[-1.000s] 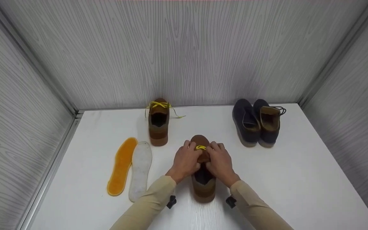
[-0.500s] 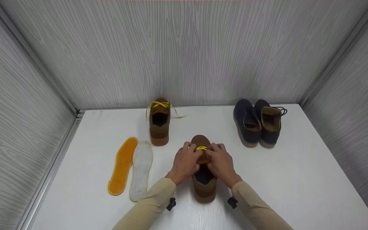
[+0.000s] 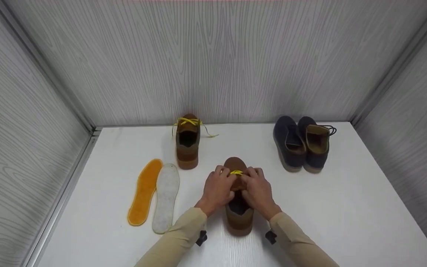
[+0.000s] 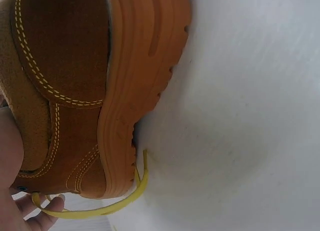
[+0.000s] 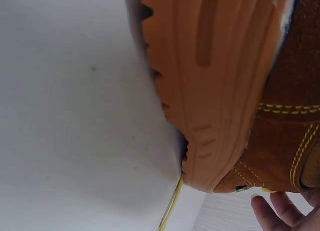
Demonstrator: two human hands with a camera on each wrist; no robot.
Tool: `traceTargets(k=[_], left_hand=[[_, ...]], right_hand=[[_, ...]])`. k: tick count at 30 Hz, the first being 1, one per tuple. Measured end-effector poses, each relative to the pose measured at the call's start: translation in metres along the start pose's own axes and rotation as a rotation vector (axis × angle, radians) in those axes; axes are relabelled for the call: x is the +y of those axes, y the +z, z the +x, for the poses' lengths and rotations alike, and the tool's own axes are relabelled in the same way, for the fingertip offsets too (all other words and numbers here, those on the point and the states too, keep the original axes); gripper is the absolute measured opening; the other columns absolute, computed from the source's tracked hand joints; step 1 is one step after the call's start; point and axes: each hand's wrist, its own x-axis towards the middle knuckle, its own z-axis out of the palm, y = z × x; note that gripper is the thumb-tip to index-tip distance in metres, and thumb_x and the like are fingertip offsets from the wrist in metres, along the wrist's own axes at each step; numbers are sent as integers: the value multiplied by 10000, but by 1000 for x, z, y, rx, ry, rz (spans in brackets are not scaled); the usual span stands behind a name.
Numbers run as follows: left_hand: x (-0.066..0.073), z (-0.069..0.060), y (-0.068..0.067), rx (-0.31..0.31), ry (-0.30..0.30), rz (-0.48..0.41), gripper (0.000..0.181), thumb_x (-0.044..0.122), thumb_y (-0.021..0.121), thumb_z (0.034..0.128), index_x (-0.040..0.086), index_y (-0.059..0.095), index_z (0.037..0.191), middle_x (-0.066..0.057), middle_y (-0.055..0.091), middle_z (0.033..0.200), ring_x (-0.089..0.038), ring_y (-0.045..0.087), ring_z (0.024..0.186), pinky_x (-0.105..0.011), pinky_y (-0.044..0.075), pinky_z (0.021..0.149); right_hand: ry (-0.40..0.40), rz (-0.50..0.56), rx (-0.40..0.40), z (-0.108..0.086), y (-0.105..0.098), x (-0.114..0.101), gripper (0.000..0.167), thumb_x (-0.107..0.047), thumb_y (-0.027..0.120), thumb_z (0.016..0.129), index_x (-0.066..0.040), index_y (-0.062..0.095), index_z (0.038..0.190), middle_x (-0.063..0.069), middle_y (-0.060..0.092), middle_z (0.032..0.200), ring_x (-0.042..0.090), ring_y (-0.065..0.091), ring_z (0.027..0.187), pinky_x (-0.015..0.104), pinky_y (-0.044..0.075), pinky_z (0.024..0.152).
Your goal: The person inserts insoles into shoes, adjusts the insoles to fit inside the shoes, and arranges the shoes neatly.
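A brown shoe (image 3: 239, 223) stands toe-away in the middle of the white table, with a yellow lace (image 3: 237, 172) across its front. My left hand (image 3: 216, 190) grips the left side of its lacing flap, fingers curled over the top by the lace. On the opposite side my right hand (image 3: 259, 191) holds the shoe in the same way, its thumb at the opening. In the left wrist view a loop of yellow lace (image 4: 107, 209) hangs past the fingertips. The right wrist view has the orange-brown sole (image 5: 210, 91) close up and fingers at the flap. What the thumbs touch inside is hidden.
A second brown shoe (image 3: 187, 154) with loose yellow laces stands at the back wall. An orange insole (image 3: 144, 196) and a white insole (image 3: 166, 198) lie to the left, slightly overlapping. Two dark blue shoes (image 3: 291, 159) stand at the back right.
The head view has shifted slightly, so everything sits a little further right. Both hands stay on the shoe in nearly the same place.
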Motion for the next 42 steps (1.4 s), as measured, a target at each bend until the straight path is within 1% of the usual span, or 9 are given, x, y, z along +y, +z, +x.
traceTargets(k=[5,12,16,21,26,29,33,37,42], left_hand=[[-1,1,-1,-1,-5,-39,263,318,728,799,135,698,985,-60,583,1007,-240,476,1069,-369,485,851],[-2,2,-1,16,11,-101,186,223,719,770,117,701,922,-55,593,973,-236,481,1046,-371,485,828],[-4,-2,-3,21,10,-135,200,233,711,801,131,680,971,-50,583,1003,-235,480,1079,-372,479,857],[-10,-17,-7,160,-11,-281,218,224,680,836,115,635,1019,-44,586,1160,-212,520,1123,-367,455,923],[-12,-39,-11,320,-24,-385,343,227,669,835,112,601,1151,-70,537,1295,-210,550,1119,-375,473,887],[-11,-43,-15,351,-15,-316,382,256,698,803,121,595,1145,-83,546,1219,-221,556,1052,-369,492,820],[-5,-33,-19,325,2,-111,408,336,721,776,110,598,1093,-92,536,1080,-229,531,952,-348,495,747],[4,-21,-19,241,4,62,431,394,709,816,142,560,1132,-104,518,1007,-221,536,841,-328,502,646],[9,-18,-14,116,-26,106,307,358,691,858,142,591,1052,-76,544,891,-175,565,616,-305,491,493]], right_hand=[[26,13,4,1,-1,1,200,8,736,692,-130,591,692,9,535,990,239,480,1028,407,516,758],[-48,12,19,2,1,-1,206,53,702,677,-106,571,680,35,519,979,276,486,1043,405,528,732],[0,74,-3,1,-1,1,263,58,694,717,-133,515,689,25,515,1003,283,470,1052,416,521,725],[60,319,-45,-4,-9,7,252,-1,684,797,-143,483,853,31,513,1157,271,447,1082,413,480,776],[75,473,-84,-25,-18,11,415,-110,663,881,-107,504,1264,105,354,1416,250,464,1214,397,476,888],[70,367,-51,-34,-25,10,543,-147,706,858,-133,492,1357,109,348,1430,263,494,1206,415,483,874],[42,163,12,-28,-30,4,516,-184,785,782,-138,566,1246,100,419,1372,272,544,1133,428,498,829],[58,48,29,-17,-26,-5,446,-187,808,747,-118,575,1120,101,455,1315,279,587,1051,422,517,776],[136,-6,-5,-16,-15,-13,285,-166,735,814,-127,593,1058,86,483,1263,275,593,1004,444,529,680]])
